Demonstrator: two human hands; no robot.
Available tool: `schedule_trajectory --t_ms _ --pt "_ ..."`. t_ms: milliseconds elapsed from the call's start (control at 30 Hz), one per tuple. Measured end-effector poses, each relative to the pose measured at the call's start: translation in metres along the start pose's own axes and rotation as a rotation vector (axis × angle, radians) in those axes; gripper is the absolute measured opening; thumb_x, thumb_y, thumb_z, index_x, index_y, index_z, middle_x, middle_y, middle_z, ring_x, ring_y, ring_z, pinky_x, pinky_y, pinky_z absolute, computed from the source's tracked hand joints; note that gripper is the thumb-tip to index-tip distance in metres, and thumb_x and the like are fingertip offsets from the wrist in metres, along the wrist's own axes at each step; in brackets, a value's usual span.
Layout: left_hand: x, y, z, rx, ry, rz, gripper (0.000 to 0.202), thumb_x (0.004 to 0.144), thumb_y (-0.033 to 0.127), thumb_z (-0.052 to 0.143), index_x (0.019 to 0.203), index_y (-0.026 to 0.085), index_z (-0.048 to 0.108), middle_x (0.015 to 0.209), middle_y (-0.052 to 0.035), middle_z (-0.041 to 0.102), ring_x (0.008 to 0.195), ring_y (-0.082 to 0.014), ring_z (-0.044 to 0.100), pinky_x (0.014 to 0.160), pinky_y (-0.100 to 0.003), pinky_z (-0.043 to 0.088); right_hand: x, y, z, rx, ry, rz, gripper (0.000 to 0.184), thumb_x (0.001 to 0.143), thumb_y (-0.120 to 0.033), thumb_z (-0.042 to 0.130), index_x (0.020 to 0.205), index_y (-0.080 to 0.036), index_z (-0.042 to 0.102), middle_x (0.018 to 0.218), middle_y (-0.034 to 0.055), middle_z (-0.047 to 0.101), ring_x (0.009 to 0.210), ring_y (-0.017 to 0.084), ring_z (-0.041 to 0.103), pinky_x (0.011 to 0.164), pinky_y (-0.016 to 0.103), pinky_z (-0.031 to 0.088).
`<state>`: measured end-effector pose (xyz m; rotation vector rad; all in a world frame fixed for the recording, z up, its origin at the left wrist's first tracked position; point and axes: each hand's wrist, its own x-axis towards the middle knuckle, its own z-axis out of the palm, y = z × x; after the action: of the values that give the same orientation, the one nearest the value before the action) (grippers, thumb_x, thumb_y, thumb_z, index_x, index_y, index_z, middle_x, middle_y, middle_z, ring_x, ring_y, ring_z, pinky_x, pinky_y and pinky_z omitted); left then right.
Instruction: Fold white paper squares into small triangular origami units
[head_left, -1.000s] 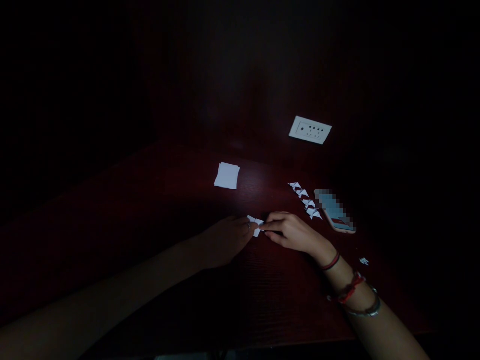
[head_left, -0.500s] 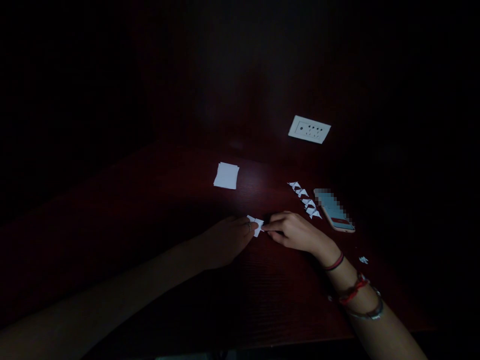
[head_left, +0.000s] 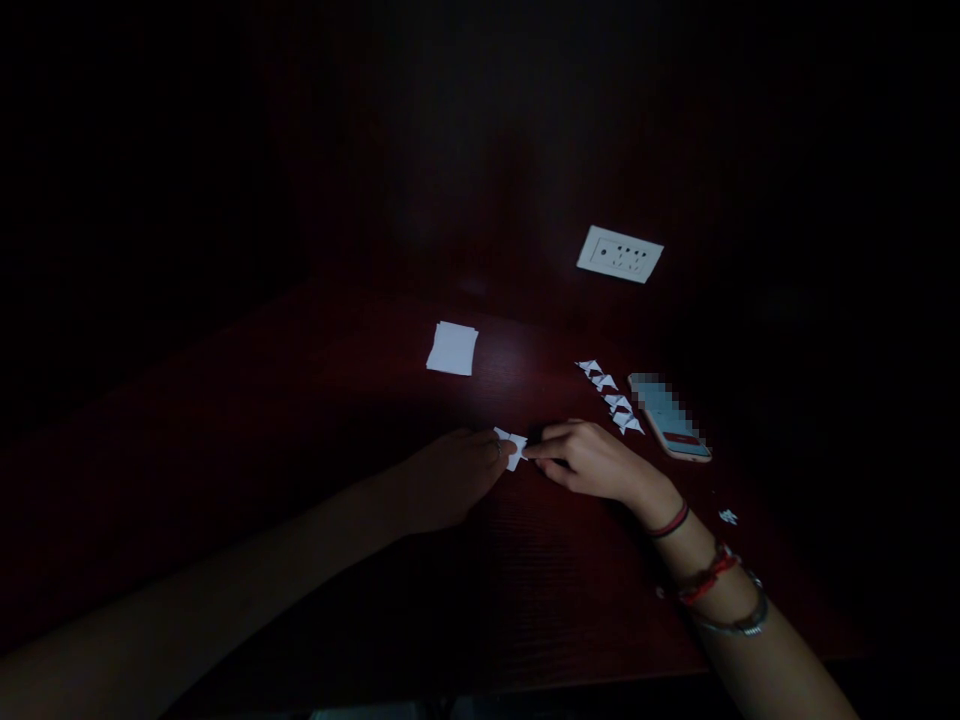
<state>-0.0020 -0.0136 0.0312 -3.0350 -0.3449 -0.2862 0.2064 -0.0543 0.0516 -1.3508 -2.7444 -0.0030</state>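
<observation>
On the dark red table, my left hand and my right hand meet over a small white folded paper piece. Both hands have their fingers closed, pinching or pressing the paper's two sides against the tabletop. My right wrist wears red bands and a metal bangle. The light is very dim, so the fold's shape is hard to make out.
A stack of white paper squares lies beyond the hands. A row of several small folded white pieces runs beside a phone on the right. A white socket plate is on the wall behind. One tiny white piece lies far right.
Nearly nothing differs. Both hands stay on the small paper piece, with only slight finger shifts; the view has drifted a little.
</observation>
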Motion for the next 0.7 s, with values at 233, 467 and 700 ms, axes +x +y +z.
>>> schedule_trajectory --t_ms 233,467,700 --pt "-0.002 -0.001 0.002 -0.007 -0.004 -0.006 0.037 0.077 0.006 0.039 0.114 0.008 0.042 0.118 -0.0120 0.047 0.107 -0.0226 0.043 0.086 -0.035 0.035 -0.003 0.002 -0.001 0.014 0.022 0.004 0.024 0.079 -0.016 0.043 0.093 -0.021 0.062 0.079 0.0015 0.058 0.069 0.011 0.052 0.066 0.024 0.036" --pt "-0.005 0.000 -0.002 -0.040 0.021 -0.008 0.037 0.081 0.007 0.037 0.117 0.010 0.039 0.121 -0.0114 0.045 0.106 -0.0205 0.044 0.085 -0.034 0.036 -0.002 0.001 0.001 0.059 0.049 0.005 0.033 0.079 -0.014 0.042 0.107 -0.023 0.056 0.077 0.0013 0.056 0.067 0.011 0.051 0.064 0.024 0.035" --pt "-0.005 -0.010 0.006 -0.126 0.082 -0.044 0.036 0.080 0.004 0.037 0.114 0.012 0.043 0.118 -0.0095 0.044 0.107 -0.0174 0.043 0.090 -0.029 0.034 -0.001 0.002 0.003 0.112 0.016 -0.004 0.035 0.077 -0.013 0.044 0.108 -0.024 0.056 0.082 0.0019 0.057 0.069 0.011 0.052 0.063 0.023 0.036"
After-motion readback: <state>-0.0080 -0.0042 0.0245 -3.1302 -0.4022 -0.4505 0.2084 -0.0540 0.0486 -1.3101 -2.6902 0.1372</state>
